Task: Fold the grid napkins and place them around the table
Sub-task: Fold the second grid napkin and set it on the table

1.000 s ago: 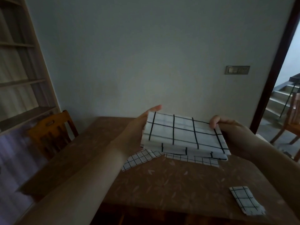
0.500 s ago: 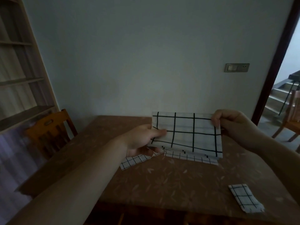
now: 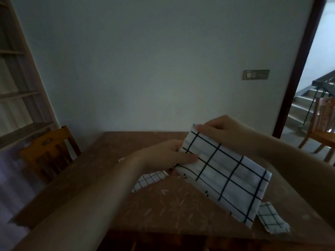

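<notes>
Napkin in hand: folded large-grid napkin (image 3: 226, 175) was held up above the table (image 3: 112, 187), tilted so its long side ran down toward the right; it touched no surface that could be made out.
Left hand: left hand (image 3: 168, 156) was clamped on the napkin's near-left edge, thumb on the front face, the other fingers hidden behind the cloth.
Right hand: right hand (image 3: 220, 129) was pinched shut on the top corner, fingers curled over the edge.
Other napkins: one small-grid napkin (image 3: 150, 180) lay flat on the table beneath the left wrist, partly hidden; a second folded small-grid napkin (image 3: 270, 217) lay near the front right edge, just beside the lower corner of the held cloth.
Step judged: fold appeared finished or nearly so, with placement at a seat to follow.
Advice on grip: both pinches ought to catch every layer, since the stacked edges along the lower side looked slightly stepped and could slide apart.
Advice on setting down: napkin should be levelled first, lowered flat, then pressed along the crease before release.
Advice on location: a spot well apart from the two napkins already down would suit, perhaps by the chair (image 3: 49, 151) on the left.
Risk: dim light made edge alignment hard to verify.
</notes>
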The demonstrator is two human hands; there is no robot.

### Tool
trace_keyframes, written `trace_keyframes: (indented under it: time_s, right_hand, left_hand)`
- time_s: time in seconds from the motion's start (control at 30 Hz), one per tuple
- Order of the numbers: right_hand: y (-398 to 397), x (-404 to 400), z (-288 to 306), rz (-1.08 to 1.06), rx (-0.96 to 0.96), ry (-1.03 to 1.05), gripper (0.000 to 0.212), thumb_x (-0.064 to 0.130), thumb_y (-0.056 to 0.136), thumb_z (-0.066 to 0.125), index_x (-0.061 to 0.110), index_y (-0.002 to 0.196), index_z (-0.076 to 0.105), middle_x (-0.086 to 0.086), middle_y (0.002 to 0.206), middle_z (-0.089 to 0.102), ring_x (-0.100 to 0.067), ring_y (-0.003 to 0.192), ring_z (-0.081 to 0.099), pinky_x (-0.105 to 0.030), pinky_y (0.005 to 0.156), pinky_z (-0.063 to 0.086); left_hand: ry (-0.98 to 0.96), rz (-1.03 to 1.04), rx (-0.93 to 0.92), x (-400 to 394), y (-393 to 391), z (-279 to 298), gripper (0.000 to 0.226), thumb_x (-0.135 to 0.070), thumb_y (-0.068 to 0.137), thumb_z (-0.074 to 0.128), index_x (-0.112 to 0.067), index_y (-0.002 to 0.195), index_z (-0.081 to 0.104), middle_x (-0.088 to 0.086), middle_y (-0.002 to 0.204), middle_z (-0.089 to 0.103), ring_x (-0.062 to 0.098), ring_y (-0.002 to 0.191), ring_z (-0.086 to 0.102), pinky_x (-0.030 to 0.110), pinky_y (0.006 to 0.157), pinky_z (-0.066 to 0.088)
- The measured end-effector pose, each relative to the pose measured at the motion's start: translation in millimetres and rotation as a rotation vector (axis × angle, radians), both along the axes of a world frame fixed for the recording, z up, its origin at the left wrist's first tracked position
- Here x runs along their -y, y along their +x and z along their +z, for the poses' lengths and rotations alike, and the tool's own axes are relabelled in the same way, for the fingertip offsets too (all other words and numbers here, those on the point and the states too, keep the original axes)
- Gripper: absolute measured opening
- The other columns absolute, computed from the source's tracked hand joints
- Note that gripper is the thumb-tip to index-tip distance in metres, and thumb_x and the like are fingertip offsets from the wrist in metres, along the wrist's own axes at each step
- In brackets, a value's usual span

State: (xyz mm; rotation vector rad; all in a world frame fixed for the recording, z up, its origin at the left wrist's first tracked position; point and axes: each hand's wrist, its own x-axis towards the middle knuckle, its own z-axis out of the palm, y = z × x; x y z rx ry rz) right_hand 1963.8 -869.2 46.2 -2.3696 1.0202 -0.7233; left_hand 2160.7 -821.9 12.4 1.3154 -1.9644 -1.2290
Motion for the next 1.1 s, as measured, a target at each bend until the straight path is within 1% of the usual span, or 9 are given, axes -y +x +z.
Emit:
trace_keyframes:
  time_s: [0.1, 0.3, 0.4, 0.47, 0.6, 0.73, 0.87, 1.0, 1.1]
  right_hand:
    - [5.1, 5.3, -6.6, -0.018, 0.075, -0.094, 0.049, 0.041, 0.093, 0.058, 0.018, 0.049, 0.052, 0.009, 0.043, 0.035, -0.006, 0.04, 0.031, -0.021, 0.044, 0.028]
    - [6.0, 11.1, -13.9, -0.052, 0.112, -0.179, 0.034, 0.043, 0.09, 0.06, 0.023, 0.064, 0.066, 0.008, 0.042, 0.039, -0.007, 0.039, 0.03, -0.018, 0.042, 0.025]
    - [7.6, 12.7, -15.8, -0.058, 0.145, -0.219, 0.032, 0.041, 0.089, 0.062, 0.023, 0.063, 0.065, 0.009, 0.041, 0.038, -0.007, 0.04, 0.03, -0.017, 0.042, 0.026]
    - [10.1, 12.9, -16.8, -0.058, 0.169, -0.258, 0.033, 0.042, 0.089, 0.063, 0.024, 0.061, 0.064, 0.008, 0.04, 0.037, -0.009, 0.04, 0.03, -0.019, 0.043, 0.027]
    - [10.3, 12.0, -14.8, -0.088, 0.224, -0.239, 0.042, 0.047, 0.09, 0.057, 0.017, 0.062, 0.063, 0.008, 0.038, 0.035, -0.01, 0.038, 0.028, -0.017, 0.039, 0.024]
    - [-4.5, 17.6, -23.0, -0.139, 0.132, -0.21, 0.053, 0.044, 0.094, 0.051, 0.017, 0.049, 0.039, 0.009, 0.04, 0.031, -0.006, 0.037, 0.027, -0.015, 0.04, 0.024]
    - [-11.2, 20.2, -31.7, -0.152, 0.134, -0.28, 0.053, 0.043, 0.092, 0.055, 0.02, 0.046, 0.04, 0.008, 0.04, 0.033, -0.007, 0.037, 0.03, -0.016, 0.043, 0.028]
    - [-15.2, 21.2, -30.7, -0.162, 0.144, -0.238, 0.056, 0.046, 0.09, 0.057, 0.024, 0.04, 0.044, 0.009, 0.036, 0.031, -0.007, 0.034, 0.028, -0.015, 0.041, 0.026]
    - [-18.3, 21.8, -32.6, -0.183, 0.2, -0.237, 0.058, 0.045, 0.088, 0.061, 0.017, 0.041, 0.04, 0.008, 0.038, 0.029, -0.007, 0.035, 0.026, -0.016, 0.041, 0.026]
  left_hand:
    - [-0.016, 0.011, -0.008, 0.0, 3.4, -1.2, 0.011, -0.034, 0.096, 0.057, -0.033, 0.103, 0.065, -0.016, 0.081, 0.071, 0.004, 0.067, 0.063, 0.02, 0.06, 0.05]
    - [-0.04, 0.041, 0.025, 0.0, 14.7, -6.9, 0.017, -0.038, 0.096, 0.055, -0.029, 0.101, 0.068, -0.009, 0.092, 0.074, 0.009, 0.076, 0.068, 0.02, 0.064, 0.052]
    - [-0.039, 0.013, 0.073, 3.4, 19.0, -4.8, 0.026, -0.041, 0.095, 0.057, -0.023, 0.107, 0.071, -0.002, 0.104, 0.076, 0.014, 0.087, 0.071, 0.033, 0.081, 0.058]
    - [-0.09, 0.075, 0.084, 7.7, 16.2, -0.8, 0.027, -0.045, 0.093, 0.058, -0.024, 0.104, 0.072, -0.007, 0.104, 0.075, 0.009, 0.091, 0.071, 0.03, 0.087, 0.057]
    - [-0.34, 0.295, -0.016, 15.7, 7.2, 5.1, 0.035, -0.039, 0.098, 0.054, -0.014, 0.073, 0.061, -0.007, 0.069, 0.06, 0.005, 0.063, 0.057, 0.022, 0.064, 0.045]
    - [-0.404, 0.414, -0.13, 18.8, 15.8, 3.1, 0.035, -0.033, 0.1, 0.052, -0.004, 0.084, 0.064, 0.006, 0.072, 0.063, 0.016, 0.065, 0.061, 0.03, 0.064, 0.049]
    - [-0.465, 0.423, -0.094, 23.1, 21.3, -5.4, 0.039, -0.034, 0.1, 0.05, 0.001, 0.084, 0.06, 0.009, 0.069, 0.057, 0.019, 0.058, 0.054, 0.03, 0.055, 0.045]
    - [-0.56, 0.438, -0.122, 23.1, 25.4, -8.0, 0.036, -0.029, 0.101, 0.049, -0.011, 0.07, 0.056, 0.008, 0.061, 0.05, 0.019, 0.053, 0.045, 0.027, 0.049, 0.036]
    - [-0.608, 0.441, -0.113, 23.0, 27.2, -9.3, 0.038, -0.028, 0.101, 0.049, -0.004, 0.072, 0.055, 0.012, 0.061, 0.048, 0.02, 0.052, 0.043, 0.027, 0.048, 0.034]
